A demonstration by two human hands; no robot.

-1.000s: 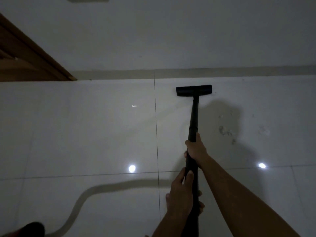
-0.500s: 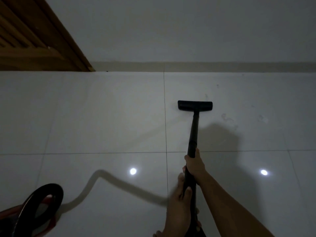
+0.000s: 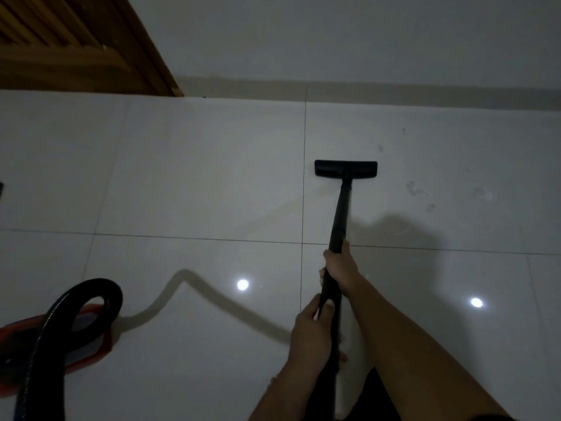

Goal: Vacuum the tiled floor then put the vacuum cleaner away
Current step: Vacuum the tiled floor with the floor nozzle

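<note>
A black vacuum wand (image 3: 341, 214) runs from my hands out to a flat black floor head (image 3: 345, 169) resting on the white tiled floor (image 3: 197, 183). My right hand (image 3: 339, 268) grips the wand higher up, and my left hand (image 3: 312, 329) grips it lower, nearer my body. At the lower left sits the red vacuum body (image 3: 88, 344) with its black hose (image 3: 54, 323) looping over it. Faint dusty smudges (image 3: 420, 192) mark the tile to the right of the floor head.
A brown wooden louvred door (image 3: 79, 47) stands at the upper left. A pale wall with a skirting strip (image 3: 394, 89) runs along the far edge of the floor. Two ceiling lights reflect as bright spots (image 3: 243, 284) on the glossy tiles.
The floor head has been pulled back from the wall towards me. The view has shifted, bringing the red vacuum body and hose loop into sight at the lower left.
</note>
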